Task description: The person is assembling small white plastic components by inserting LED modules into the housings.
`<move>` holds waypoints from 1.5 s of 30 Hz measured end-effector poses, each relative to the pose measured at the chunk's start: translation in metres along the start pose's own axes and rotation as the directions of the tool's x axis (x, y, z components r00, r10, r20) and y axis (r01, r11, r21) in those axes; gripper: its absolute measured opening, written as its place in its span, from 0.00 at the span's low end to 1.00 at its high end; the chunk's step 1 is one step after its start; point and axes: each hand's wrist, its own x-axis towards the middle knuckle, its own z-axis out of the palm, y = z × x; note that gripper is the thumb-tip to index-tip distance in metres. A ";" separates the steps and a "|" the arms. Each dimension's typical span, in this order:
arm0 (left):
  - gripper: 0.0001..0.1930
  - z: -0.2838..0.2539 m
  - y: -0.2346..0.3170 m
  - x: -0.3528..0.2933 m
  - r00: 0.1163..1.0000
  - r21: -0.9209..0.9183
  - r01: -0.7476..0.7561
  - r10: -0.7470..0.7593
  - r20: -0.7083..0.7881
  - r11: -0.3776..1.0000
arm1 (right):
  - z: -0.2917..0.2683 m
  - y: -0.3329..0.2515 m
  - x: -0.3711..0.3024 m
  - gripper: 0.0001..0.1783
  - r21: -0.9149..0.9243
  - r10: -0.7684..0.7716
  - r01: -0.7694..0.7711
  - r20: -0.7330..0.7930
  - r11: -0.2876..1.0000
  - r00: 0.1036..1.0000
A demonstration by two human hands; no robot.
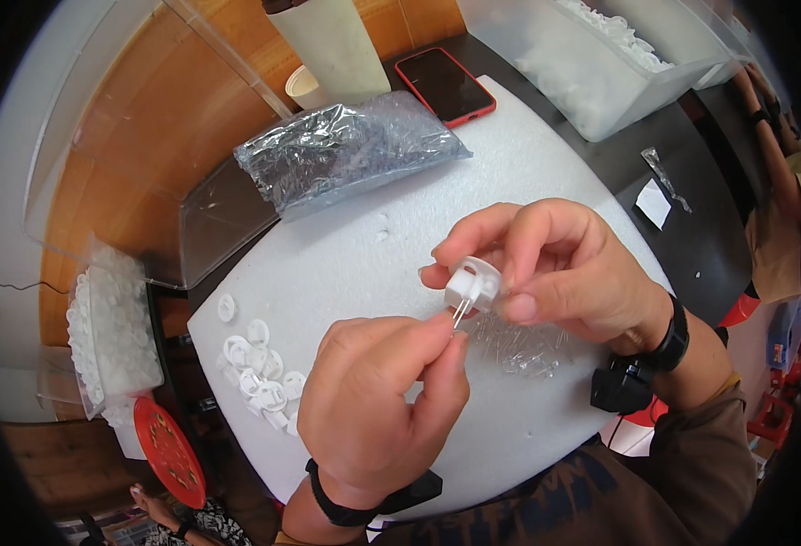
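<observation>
My right hand [573,273] grips a small white round plastic holder [475,282] between thumb and fingers, its blocky side turned toward my left hand. Thin metal leads [461,312] stick out of that block. The thumb and forefinger of my left hand [377,391] are pinched on the ends of these leads; what sits at their other end is hidden in the holder. Under my right hand lies a heap of small clear pieces with thin wire legs [525,359]. Left of my left hand, several similar white holders [259,373] are piled on the white foam sheet [509,437].
A shiny plastic bag [350,150] lies across the foam's far edge, beside a phone in a red case [446,84] and a pale cylinder [332,50]. A translucent bin [619,82] stands far right, another [114,337] at left near a red stool [166,455]. Other people sit nearby.
</observation>
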 end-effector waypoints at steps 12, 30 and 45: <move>0.17 -0.001 0.002 0.000 1.000 -0.067 0.013 -0.012 0.020 0.998 | 0.000 -0.003 0.000 0.09 -0.076 0.017 -0.019 -0.021 0.997 1.000; 0.17 0.001 0.000 -0.002 0.997 -0.118 0.082 -0.083 -0.004 0.990 | 0.009 -0.003 -0.003 0.21 0.087 0.129 -0.123 -0.072 0.989 0.989; 0.15 -0.001 -0.002 -0.001 1.000 -0.089 -0.016 0.017 0.013 0.996 | 0.006 0.003 -0.002 0.18 0.086 0.086 -0.082 -0.045 0.993 0.995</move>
